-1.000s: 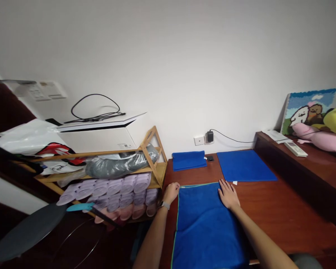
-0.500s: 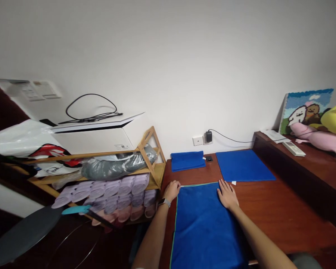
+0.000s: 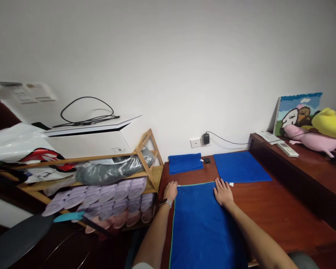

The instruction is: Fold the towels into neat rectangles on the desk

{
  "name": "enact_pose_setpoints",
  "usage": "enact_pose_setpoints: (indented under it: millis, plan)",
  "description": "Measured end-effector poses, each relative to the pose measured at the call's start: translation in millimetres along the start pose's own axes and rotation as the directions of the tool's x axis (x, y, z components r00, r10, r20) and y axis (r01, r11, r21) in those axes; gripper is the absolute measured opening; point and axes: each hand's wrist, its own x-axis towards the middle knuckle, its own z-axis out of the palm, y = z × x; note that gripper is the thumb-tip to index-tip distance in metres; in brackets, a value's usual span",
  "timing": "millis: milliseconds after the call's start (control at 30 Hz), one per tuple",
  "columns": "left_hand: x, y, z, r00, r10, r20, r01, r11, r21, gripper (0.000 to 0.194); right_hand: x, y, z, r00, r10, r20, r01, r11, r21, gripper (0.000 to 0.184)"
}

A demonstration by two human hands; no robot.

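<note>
A blue towel (image 3: 201, 224) with green edging lies spread over the near part of the brown table, running down out of the frame. At its far left corner is my left hand (image 3: 170, 191), wearing a watch; its fingers rest flat beside the corner, apparently holding nothing. My right hand (image 3: 223, 192) lies flat and open on the far right corner, fingers a little apart. Beyond them, a rolled or folded blue towel (image 3: 185, 163) sits by the wall. To its right, a flat folded blue towel (image 3: 242, 167) with a white tag lies just past my right hand.
A wooden rack (image 3: 154, 179) with several slippers (image 3: 123, 190) and a white box (image 3: 92, 144) stands left of the table (image 3: 268, 213). A black plug adapter (image 3: 206, 138) is in the wall socket. The raised right ledge holds a remote (image 3: 288, 150) and plush toys (image 3: 315, 140).
The view has shifted slightly. My left hand's fingers have straightened from their curl at the towel's corner. My right hand stays flat on the other corner.
</note>
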Motion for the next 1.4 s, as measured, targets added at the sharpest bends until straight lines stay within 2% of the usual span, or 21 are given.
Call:
enact_pose_setpoints:
  millis: [67, 133, 233, 367, 433, 467, 500, 567, 733, 833, 933, 1033, 1100, 1167, 1300, 1367, 1400]
  plan:
    - [-5, 7, -1.8, 0.998, 0.001, -0.057, -0.001, 1.0, -0.005, 0.035, 3, -2, -1, 1.0, 0.013, 0.001, -0.013, 1.0, 0.004, 0.067]
    - [-12, 23, 0.0, 0.993, 0.032, -0.115, -0.035, 0.999, -0.02, 0.043, 2, -2, -1, 0.999, 0.012, -0.033, -0.011, 0.999, 0.035, 0.066]
    - [-23, 72, 14.9, 0.977, 0.143, -0.158, -0.153, 0.987, -0.05, 0.047, -6, 2, 3, 0.994, -0.065, -0.083, 0.074, 0.992, 0.102, 0.065]
    - [-32, 152, 47.9, 0.944, 0.27, -0.191, -0.296, 0.947, -0.127, 0.046, -15, 10, 7, 0.993, -0.121, 0.0, 0.12, 0.982, 0.148, 0.066]
    - [-30, 174, 59.9, 0.944, 0.277, -0.178, -0.308, 0.935, -0.177, 0.049, -15, 12, 8, 0.993, -0.114, 0.023, 0.109, 0.982, 0.156, 0.067]
    - [-28, 178, 63.4, 0.949, 0.274, -0.156, -0.301, 0.934, -0.195, 0.051, -15, 12, 9, 0.994, -0.11, 0.024, 0.105, 0.981, 0.16, 0.067]
    - [-26, 176, 65.1, 0.955, 0.267, -0.128, -0.289, 0.936, -0.202, 0.052, -14, 12, 9, 0.994, -0.105, 0.021, 0.1, 0.981, 0.165, 0.067]
    - [-20, 156, 63.8, 0.969, 0.236, -0.077, -0.247, 0.949, -0.195, 0.053, -13, 11, 9, 0.995, -0.093, 0.019, 0.089, 0.981, 0.171, 0.067]
    - [-12, 62, 47.6, 0.998, 0.051, 0.027, -0.049, 0.994, -0.098, 0.057, -14, 8, 7, 0.996, -0.079, 0.041, 0.07, 0.981, 0.18, 0.07]
    - [-11, 23, 41.2, 0.999, 0.021, 0.049, -0.017, 0.997, -0.079, 0.056, -14, 8, 6, 0.996, -0.077, 0.04, 0.068, 0.98, 0.187, 0.07]
    - [-10, 10, 37.2, 1.0, 0.014, 0.026, -0.012, 0.997, -0.08, 0.055, -14, 8, 6, 0.998, -0.065, 0.026, 0.059, 0.98, 0.191, 0.069]
    - [-14, 15, 31.0, 0.994, 0.006, -0.112, -0.012, 0.998, -0.056, 0.054, -14, 6, 4, 0.998, -0.048, 0.031, 0.042, 0.981, 0.188, 0.07]
    - [-21, 31, 28.8, 0.981, 0.06, -0.185, -0.069, 0.997, -0.039, 0.054, -14, 5, 2, 0.999, -0.039, 0.038, 0.031, 0.982, 0.187, 0.07]
    - [-29, 60, 32.0, 0.97, 0.152, -0.19, -0.165, 0.985, -0.054, 0.053, -14, 5, 2, 0.999, -0.04, 0.034, 0.032, 0.982, 0.188, 0.07]
    - [-41, 150, 55.2, 0.941, 0.295, -0.166, -0.32, 0.935, -0.154, 0.054, -14, 7, 4, 0.998, -0.066, 0.017, 0.063, 0.984, 0.164, 0.068]
    - [-41, 188, 66.9, 0.948, 0.291, -0.129, -0.313, 0.929, -0.198, 0.056, -14, 8, 5, 0.996, -0.084, 0.03, 0.08, 0.988, 0.132, 0.067]
    - [-39, 200, 70.8, 0.955, 0.276, -0.105, -0.293, 0.932, -0.214, 0.057, -14, 9, 6, 0.995, -0.087, 0.038, 0.082, 0.99, 0.119, 0.066]
